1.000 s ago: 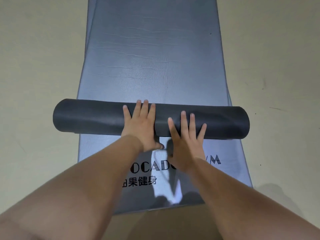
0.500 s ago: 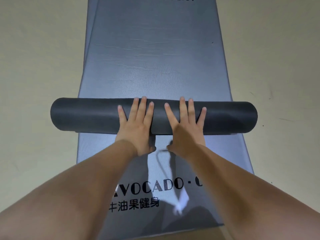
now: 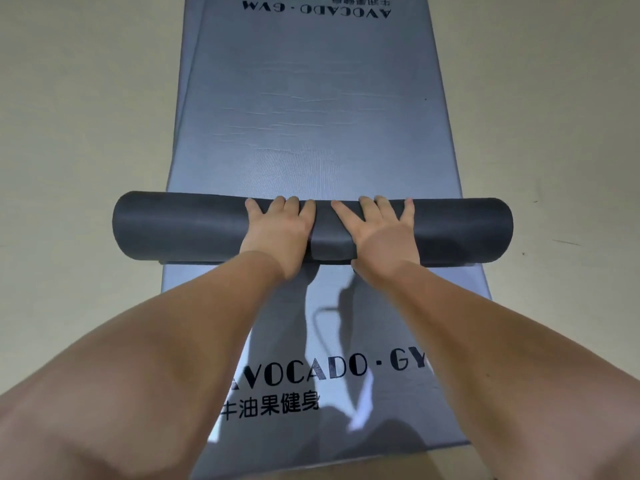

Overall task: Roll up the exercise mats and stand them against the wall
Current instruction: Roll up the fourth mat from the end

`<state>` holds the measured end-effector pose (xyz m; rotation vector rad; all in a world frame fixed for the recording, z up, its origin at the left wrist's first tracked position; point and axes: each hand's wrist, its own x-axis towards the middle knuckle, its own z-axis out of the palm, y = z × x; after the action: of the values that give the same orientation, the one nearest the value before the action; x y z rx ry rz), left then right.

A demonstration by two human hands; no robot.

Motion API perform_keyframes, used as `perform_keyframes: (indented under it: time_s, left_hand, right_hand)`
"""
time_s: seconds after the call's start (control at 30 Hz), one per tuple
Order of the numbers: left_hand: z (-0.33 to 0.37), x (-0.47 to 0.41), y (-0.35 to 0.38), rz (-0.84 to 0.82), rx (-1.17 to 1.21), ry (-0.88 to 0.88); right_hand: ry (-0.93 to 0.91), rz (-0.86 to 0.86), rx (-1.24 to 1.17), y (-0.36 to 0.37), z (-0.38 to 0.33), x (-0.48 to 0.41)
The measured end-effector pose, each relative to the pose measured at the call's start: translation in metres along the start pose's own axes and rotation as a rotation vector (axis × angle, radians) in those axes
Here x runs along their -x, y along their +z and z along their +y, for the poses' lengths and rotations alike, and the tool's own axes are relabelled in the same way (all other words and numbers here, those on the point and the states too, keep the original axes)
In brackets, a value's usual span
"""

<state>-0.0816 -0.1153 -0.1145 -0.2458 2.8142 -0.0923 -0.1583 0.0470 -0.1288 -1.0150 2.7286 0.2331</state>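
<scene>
A dark grey mat roll (image 3: 173, 226) lies crosswise on the floor. Beyond it the grey-blue mat (image 3: 311, 109) stretches away flat, with upside-down "AVOCADO · GYM" lettering at its far end. Near me a second flat mat (image 3: 294, 344) with the same lettering shows under my arms. My left hand (image 3: 277, 230) and my right hand (image 3: 377, 230) press side by side on the roll's middle, fingers curled over its top. The roll's two ends stick out past the flat mat's edges.
Beige floor (image 3: 76, 133) lies on both sides of the mats, with a few dark marks on the right (image 3: 564, 241). No wall shows in this view.
The roll has moved away from me under both hands and grown thicker. More of the near lettering is uncovered, and the far lettering has come into view.
</scene>
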Motion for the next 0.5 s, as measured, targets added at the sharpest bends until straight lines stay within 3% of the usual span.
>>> perform_keyframes:
  time_s: [0.27,0.4,0.5]
  left_hand:
    - [0.041,0.085,0.013,-0.201,0.105,0.028]
    - [0.041,0.09,0.005,-0.211,0.133,0.075]
    - [0.032,0.069,-0.017,-0.335,0.218,0.138]
  right_hand:
    - [-0.051,-0.13,-0.087,0.005,-0.001,0.102]
    - [-0.025,0.024,-0.153,0.022,-0.01,0.139]
    - [0.002,0.064,-0.186,0.03,-0.015,0.154]
